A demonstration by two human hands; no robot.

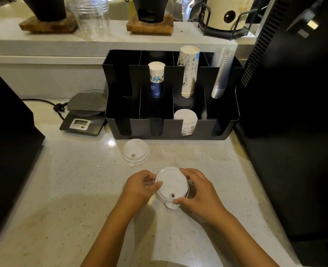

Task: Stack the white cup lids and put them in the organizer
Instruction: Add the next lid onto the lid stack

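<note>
A stack of white cup lids (171, 185) is held just above the counter between both hands. My left hand (141, 186) grips its left rim and my right hand (195, 189) grips its right and front rim. How many lids are in the stack is hidden. Another white lid (135, 152) lies alone on the counter, farther back, in front of the black organizer (169, 126). One front compartment of the organizer holds a stack of white lids (185, 117).
The organizer's back row holds two paper cup stacks (156, 78) and a stack of clear cups (222, 72). A digital scale (86, 114) sits to its left. Black machines (294, 93) flank the counter on both sides. A raised ledge behind carries jars and stands.
</note>
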